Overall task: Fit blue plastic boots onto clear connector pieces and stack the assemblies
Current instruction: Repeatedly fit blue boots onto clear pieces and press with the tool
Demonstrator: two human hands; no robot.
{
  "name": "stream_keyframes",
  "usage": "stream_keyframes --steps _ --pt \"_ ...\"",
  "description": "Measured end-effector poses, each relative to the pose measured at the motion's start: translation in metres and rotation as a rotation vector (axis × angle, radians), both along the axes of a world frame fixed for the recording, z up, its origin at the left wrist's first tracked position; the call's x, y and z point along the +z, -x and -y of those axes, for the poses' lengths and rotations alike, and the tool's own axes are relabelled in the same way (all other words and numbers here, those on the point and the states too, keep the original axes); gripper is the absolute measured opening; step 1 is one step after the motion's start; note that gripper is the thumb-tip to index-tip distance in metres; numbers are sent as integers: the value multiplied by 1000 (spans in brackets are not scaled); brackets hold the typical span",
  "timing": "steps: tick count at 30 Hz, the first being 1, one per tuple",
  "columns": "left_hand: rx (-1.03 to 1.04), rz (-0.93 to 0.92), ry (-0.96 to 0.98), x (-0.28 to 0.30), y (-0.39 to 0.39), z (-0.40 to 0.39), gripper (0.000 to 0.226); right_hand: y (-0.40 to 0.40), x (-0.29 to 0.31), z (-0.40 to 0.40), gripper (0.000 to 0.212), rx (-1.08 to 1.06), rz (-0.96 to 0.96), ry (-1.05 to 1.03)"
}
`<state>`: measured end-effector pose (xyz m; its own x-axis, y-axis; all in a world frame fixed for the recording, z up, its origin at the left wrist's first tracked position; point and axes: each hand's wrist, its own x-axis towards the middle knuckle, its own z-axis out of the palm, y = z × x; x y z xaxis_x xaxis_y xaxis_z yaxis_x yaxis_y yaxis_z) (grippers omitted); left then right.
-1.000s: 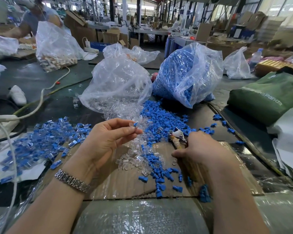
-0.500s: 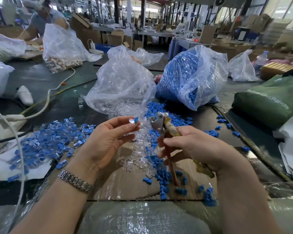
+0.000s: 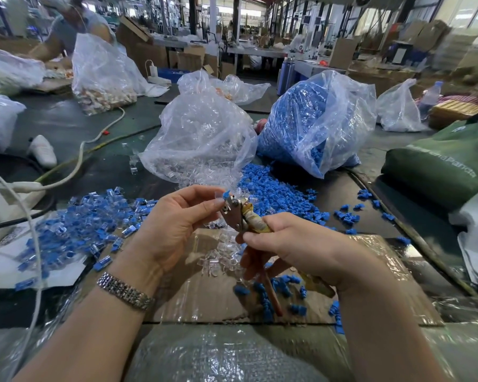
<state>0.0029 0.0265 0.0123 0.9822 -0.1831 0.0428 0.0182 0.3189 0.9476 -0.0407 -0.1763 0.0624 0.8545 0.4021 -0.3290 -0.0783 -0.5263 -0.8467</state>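
Observation:
My left hand (image 3: 174,224) pinches a clear connector with a blue boot (image 3: 223,194) between thumb and fingertips. My right hand (image 3: 295,244) grips a pair of pliers (image 3: 239,213) by the handles, with the metal head right against that piece. Loose blue boots (image 3: 282,194) lie spilled ahead. Clear connectors (image 3: 218,257) are scattered on a cardboard sheet (image 3: 204,299) under my hands. A heap of finished blue-and-clear assemblies (image 3: 89,224) lies to the left.
A clear bag of connectors (image 3: 199,144) and a bag of blue boots (image 3: 315,119) stand behind the piles. A green bag (image 3: 439,161) sits to the right, white cables and a power strip (image 3: 25,186) to the left. Another person works at the far left.
My right hand has lifted the pliers off the cardboard and brought the head up to the piece in my left hand. My left hand has stayed nearly still.

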Motion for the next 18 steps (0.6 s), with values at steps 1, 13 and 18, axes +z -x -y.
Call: stream_keyframes --steps 1,13,18 --pt "0 6 -18 0 0 0 18 0 0 0 23 1 -5 1" --pt "107 165 -197 -2 4 5 20 -2 -7 -4 23 -28 -4 -26" --pt "116 173 -218 -2 4 6 17 -4 -11 -5 34 -64 39 -18"
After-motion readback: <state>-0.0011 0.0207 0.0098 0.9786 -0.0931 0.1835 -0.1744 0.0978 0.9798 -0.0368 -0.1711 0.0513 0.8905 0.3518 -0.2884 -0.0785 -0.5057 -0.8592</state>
